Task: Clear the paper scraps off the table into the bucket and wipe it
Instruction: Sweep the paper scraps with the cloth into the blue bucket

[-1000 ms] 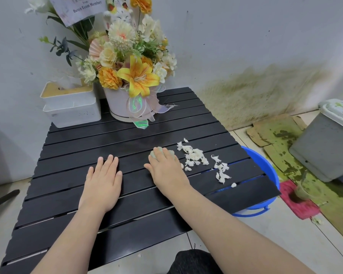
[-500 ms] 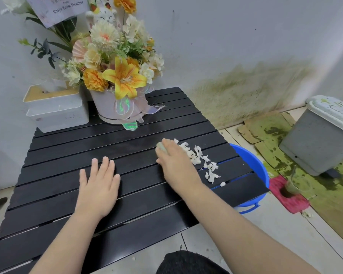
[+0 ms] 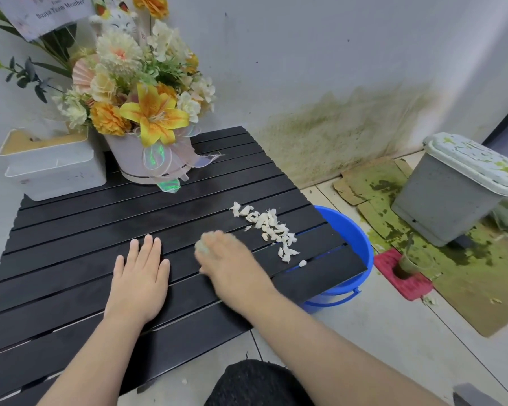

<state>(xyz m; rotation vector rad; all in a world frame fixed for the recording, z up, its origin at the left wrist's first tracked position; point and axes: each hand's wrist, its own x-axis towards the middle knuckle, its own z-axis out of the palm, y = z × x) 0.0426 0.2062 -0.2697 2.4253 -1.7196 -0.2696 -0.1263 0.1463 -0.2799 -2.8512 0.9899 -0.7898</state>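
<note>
White paper scraps [image 3: 272,228] lie in a loose line near the right end of the black slatted table [image 3: 71,235], running toward its right edge. A blue bucket [image 3: 355,247] stands on the floor under that edge, partly hidden by the table. My right hand [image 3: 232,263] is blurred, pressed on a pale green cloth [image 3: 201,247] that peeks out at my fingertips, just left of the scraps. My left hand [image 3: 140,276] lies flat on the slats with fingers apart, holding nothing.
A flower arrangement in a white pot [image 3: 141,162] and a white tissue box [image 3: 53,165] stand at the table's back left. A grey lidded bin [image 3: 458,186], a red mat [image 3: 402,273] and stained cardboard [image 3: 481,276] lie on the floor to the right.
My right hand with the cloth pushed the scraps rightward into a tighter line, then drew back to the left of them. My left hand stayed flat on the table.
</note>
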